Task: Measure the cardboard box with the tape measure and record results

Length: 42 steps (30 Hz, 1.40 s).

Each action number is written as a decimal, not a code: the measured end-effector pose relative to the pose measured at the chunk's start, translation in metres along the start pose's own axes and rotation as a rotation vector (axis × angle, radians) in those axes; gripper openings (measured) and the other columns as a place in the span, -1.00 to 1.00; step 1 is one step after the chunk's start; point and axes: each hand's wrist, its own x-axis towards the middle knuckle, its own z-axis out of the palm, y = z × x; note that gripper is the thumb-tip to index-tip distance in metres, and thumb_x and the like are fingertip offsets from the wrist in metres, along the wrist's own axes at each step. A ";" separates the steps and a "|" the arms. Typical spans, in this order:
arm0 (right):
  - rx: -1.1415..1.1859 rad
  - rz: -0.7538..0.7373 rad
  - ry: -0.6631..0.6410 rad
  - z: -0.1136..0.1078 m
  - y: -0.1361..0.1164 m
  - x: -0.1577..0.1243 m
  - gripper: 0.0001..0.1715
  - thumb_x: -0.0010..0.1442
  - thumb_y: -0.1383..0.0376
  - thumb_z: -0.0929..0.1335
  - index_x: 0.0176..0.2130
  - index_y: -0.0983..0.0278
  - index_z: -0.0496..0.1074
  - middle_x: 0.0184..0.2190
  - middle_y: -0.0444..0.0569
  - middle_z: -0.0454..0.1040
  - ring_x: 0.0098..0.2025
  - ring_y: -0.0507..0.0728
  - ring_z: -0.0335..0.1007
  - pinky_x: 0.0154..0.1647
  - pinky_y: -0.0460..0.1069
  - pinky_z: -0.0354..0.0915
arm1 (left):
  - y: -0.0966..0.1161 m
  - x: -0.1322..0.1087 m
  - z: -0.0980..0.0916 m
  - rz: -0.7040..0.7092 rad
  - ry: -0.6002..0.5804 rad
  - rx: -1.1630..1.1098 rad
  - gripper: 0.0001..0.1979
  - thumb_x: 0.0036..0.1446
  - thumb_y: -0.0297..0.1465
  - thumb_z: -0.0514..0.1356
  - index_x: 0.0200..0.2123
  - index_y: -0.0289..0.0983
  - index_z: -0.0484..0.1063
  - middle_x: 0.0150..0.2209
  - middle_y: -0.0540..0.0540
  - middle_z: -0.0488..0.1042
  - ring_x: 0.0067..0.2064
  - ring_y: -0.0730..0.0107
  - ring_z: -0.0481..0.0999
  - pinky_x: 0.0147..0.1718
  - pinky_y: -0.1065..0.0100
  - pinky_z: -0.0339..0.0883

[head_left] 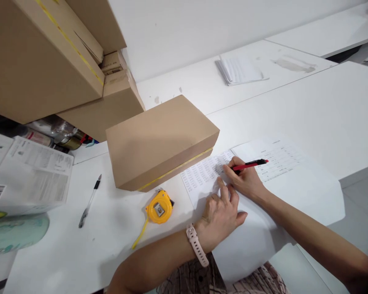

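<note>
My right hand (244,179) is closed around a red and black pen (251,164), its tip side down over a sheet of paper (199,192) covered in rows of small writing. My left hand (219,214) lies on the same paper with its fingers apart, just left of the right hand, and a pale pink wristband (197,245) circles that wrist. Beyond the hands a closed cardboard box (162,143) rests on the table, overlapping the paper's far corner. A yellow tape measure (160,207) sits in front of the box, with a short length of tape pulled out.
A clear pen with a black cap (90,200) lies on the white table (110,249). Large cardboard boxes (43,61) are stacked at the upper left. A white printed carton (33,175) stands at the left edge. A paper stack (242,69) lies further back.
</note>
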 end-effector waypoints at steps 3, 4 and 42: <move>0.002 -0.012 0.100 -0.005 -0.006 -0.004 -0.64 0.30 0.08 0.36 -0.44 0.19 0.27 -0.57 -0.17 0.24 -0.53 0.03 0.11 -0.54 -0.03 0.08 | 0.000 0.001 0.000 -0.003 -0.009 -0.001 -0.25 0.32 0.06 0.07 0.30 -0.44 0.29 0.31 -0.55 0.29 -0.33 0.24 0.62 -0.42 0.32 0.49; -0.020 -0.027 0.112 -0.009 -0.007 -0.007 -0.69 0.31 0.08 0.36 -0.39 0.18 0.33 -0.52 -0.13 0.33 -0.51 0.05 0.20 -0.51 -0.02 0.14 | 0.000 0.000 0.000 -0.004 -0.011 -0.001 -0.24 0.32 0.06 0.07 0.30 -0.45 0.28 0.31 -0.56 0.28 -0.33 0.24 0.63 -0.42 0.32 0.49; 0.536 0.051 -0.718 0.037 -0.062 -0.077 -0.36 0.31 -0.12 0.31 0.11 0.28 0.41 -0.07 0.11 0.57 -0.09 0.16 0.49 0.03 0.15 0.37 | -0.068 -0.128 -0.029 -0.500 0.133 -1.174 -0.24 -0.01 -0.27 0.40 0.24 -0.12 0.20 0.03 -0.15 0.54 0.01 0.08 0.55 0.05 0.06 0.37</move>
